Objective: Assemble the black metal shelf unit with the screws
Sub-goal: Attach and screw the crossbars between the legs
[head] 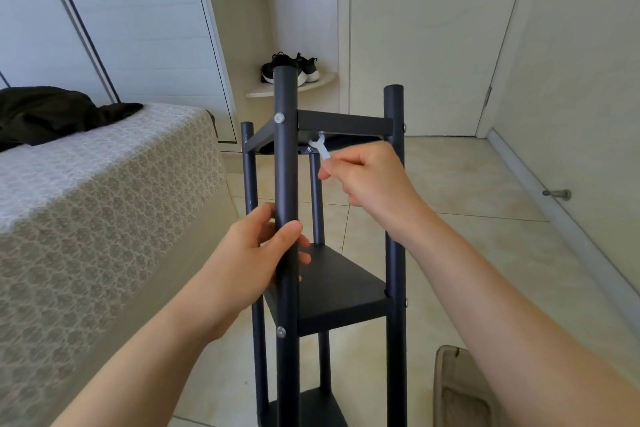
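The black shelf unit (pixel 341 291) stands upright on the tiled floor (pixel 467 184), just beside the bed (pixel 104 201). The left hand (pixel 256 253) is wrapped round the front post (pixel 285 166) between the top shelf (pixel 343 123) and the middle one, thumb across the front and fingers curled behind. The right hand (pixel 370 180) pinches the tail of a small flat wrench (pixel 320 146) between thumb and fingertips. The wrench's open end reaches under the top shelf to a nut (pixel 310 149) on the inner side of that post. Whether the open end sits fully on the nut is too small to tell.

The step in hand looks like tightening this corner joint. To do it well, the wrench should be pushed square onto the nut before any turn, since a thin wrench held by its tip is likely to slip off. The space under the shelf is cramped, so short swings with a fresh seating each time suit it best. The left hand should brace the post firmly so the frame does not twist. The screw head (pixel 279 118) on the outside of the post may spin with the nut and is worth watching. Snug is probably enough; forcing it risks rounding the nut.
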